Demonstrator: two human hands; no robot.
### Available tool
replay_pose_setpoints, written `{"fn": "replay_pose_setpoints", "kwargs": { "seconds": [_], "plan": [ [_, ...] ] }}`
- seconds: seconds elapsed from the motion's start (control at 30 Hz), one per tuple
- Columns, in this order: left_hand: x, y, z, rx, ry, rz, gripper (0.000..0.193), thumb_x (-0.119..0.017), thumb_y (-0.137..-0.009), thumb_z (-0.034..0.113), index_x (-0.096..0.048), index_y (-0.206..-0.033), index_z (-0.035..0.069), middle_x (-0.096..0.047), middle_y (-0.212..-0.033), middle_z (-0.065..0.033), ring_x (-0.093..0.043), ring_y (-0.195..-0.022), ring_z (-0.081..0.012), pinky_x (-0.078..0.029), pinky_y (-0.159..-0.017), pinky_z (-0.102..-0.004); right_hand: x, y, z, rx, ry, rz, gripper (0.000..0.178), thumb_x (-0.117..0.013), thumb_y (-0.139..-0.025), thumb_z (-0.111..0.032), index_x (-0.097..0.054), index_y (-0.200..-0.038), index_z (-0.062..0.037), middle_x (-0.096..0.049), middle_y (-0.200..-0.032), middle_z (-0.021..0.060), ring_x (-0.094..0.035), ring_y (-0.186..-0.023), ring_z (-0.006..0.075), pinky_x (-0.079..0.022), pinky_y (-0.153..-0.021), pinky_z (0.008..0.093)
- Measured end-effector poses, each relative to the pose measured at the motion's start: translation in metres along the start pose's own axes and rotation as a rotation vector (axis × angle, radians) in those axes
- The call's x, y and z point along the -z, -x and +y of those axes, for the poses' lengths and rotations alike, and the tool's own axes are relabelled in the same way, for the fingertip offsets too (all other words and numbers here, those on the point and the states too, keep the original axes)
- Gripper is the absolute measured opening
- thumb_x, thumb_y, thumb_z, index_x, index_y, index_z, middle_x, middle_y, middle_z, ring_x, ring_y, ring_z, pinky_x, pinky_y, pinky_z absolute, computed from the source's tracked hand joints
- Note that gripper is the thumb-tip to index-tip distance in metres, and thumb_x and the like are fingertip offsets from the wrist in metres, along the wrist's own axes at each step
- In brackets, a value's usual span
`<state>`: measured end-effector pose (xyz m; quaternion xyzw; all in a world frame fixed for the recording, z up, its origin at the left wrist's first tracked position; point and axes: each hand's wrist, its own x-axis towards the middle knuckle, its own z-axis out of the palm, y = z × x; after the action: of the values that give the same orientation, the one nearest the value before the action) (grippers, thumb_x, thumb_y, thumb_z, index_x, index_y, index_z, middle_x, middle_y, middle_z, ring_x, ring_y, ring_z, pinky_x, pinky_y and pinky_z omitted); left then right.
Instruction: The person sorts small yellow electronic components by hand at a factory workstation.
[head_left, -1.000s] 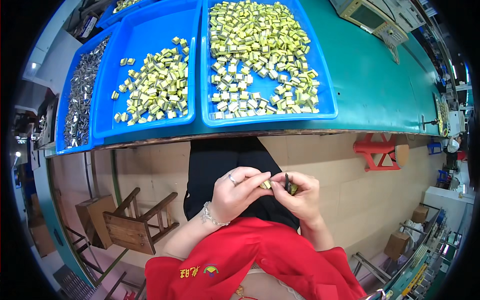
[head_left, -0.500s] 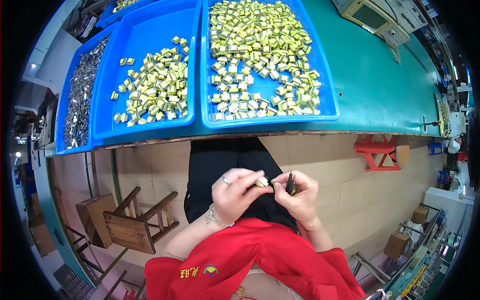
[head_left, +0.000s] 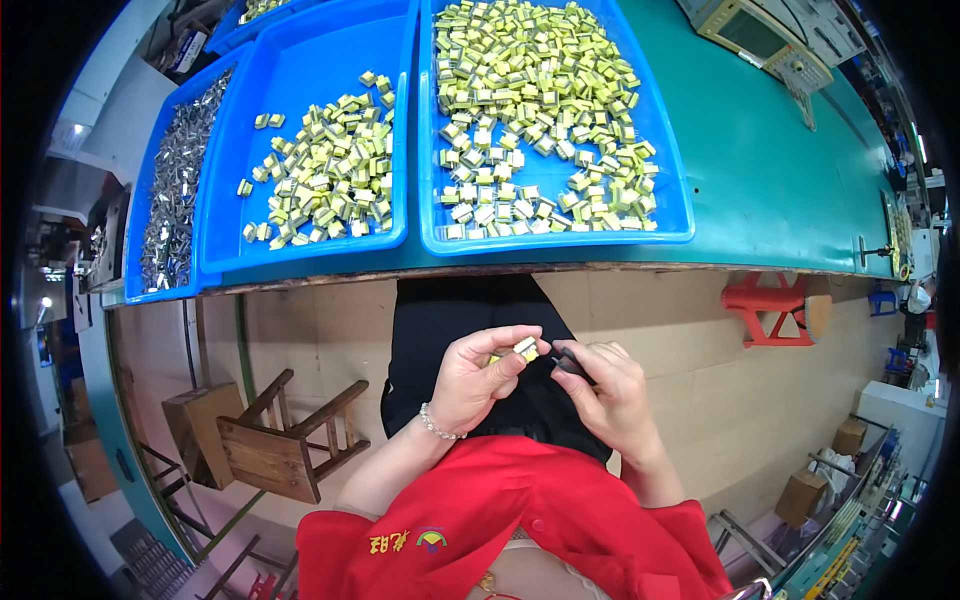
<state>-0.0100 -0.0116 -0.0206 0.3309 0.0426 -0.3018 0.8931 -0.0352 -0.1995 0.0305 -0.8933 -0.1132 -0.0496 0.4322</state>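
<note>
Over my lap, my left hand (head_left: pixel 472 375) pinches a small yellow-taped transformer (head_left: pixel 526 348) between thumb and fingers. Just to its right, my right hand (head_left: pixel 618 392) is closed around a small black hand tool (head_left: pixel 572 365), whose tip points left toward the transformer. Fingers hide much of the tool, so its exact kind is unclear. Beyond my hands, on the bench, a large blue tray (head_left: pixel 560 241) holds many similar yellow parts. A second blue tray (head_left: pixel 310 50) to its left has a smaller heap of them.
A narrow blue tray (head_left: pixel 130 285) of thin metal pieces stands at far left on the green bench (head_left: pixel 770 190). A screened instrument (head_left: pixel 755 35) sits at the back right. A wooden stool (head_left: pixel 270 460), a cardboard box (head_left: pixel 205 430) and a red stool (head_left: pixel 768 305) are on the floor.
The black tool has swung from pointing up to pointing left at the transformer. My left fingers have shifted, leaving more of the transformer showing. The whole view has moved slightly.
</note>
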Motion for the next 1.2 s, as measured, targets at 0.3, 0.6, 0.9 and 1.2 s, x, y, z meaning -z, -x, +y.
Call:
{"fn": "replay_pose_setpoints", "kwargs": {
  "seconds": [0.3,0.6,0.9,1.2],
  "plan": [
    [-0.001,-0.001,-0.003,-0.032,-0.179,0.052,0.032,-0.067,-0.086,0.0,-0.061,-0.118,-0.002,-0.066,-0.107,-0.0117,-0.047,-0.063,-0.002,-0.033,-0.048,-0.0153,-0.005,-0.003,-0.005,0.032,0.12,0.013,0.019,-0.071,-0.08,-0.011,-0.064,-0.096,-0.0029,-0.06,-0.068,0.0091,-0.058,-0.063,0.0273,-0.042,-0.062,0.0369],
    [-0.006,-0.003,-0.003,-0.184,-0.326,0.058,0.032,-0.07,-0.081,-0.003,-0.065,-0.113,0.001,-0.065,-0.103,-0.0083,-0.051,-0.068,-0.0035,-0.036,-0.051,-0.0154,-0.005,0.0,-0.002,0.045,0.121,0.03,0.017,-0.072,-0.079,-0.01,-0.064,-0.093,-0.0034,-0.058,-0.065,0.0079,-0.057,-0.06,0.0264,-0.04,-0.061,0.036],
    [-0.001,-0.002,-0.005,-0.262,-0.519,0.04,0.035,-0.077,-0.075,0.001,-0.067,-0.109,-0.001,-0.063,-0.105,-0.0084,-0.061,-0.095,-0.0139,-0.048,-0.081,-0.0243,-0.007,0.003,-0.001,0.04,0.117,0.013,0.016,-0.073,-0.078,-0.01,-0.065,-0.09,-0.0038,-0.057,-0.063,0.0069,-0.056,-0.058,0.0251,-0.04,-0.06,0.0352],
    [-0.005,0.0,0.006,-0.32,-0.776,0.004,0.034,-0.077,-0.075,0.001,-0.07,-0.108,0.001,-0.061,-0.102,-0.0061,-0.056,-0.081,-0.0108,-0.045,-0.073,-0.0215,0.003,0.003,-0.004,0.03,0.142,-0.001,0.02,-0.074,-0.075,-0.009,-0.066,-0.093,-0.003,-0.064,-0.069,0.0081,-0.061,-0.062,0.0253,-0.043,-0.065,0.0343]
  ]
}}
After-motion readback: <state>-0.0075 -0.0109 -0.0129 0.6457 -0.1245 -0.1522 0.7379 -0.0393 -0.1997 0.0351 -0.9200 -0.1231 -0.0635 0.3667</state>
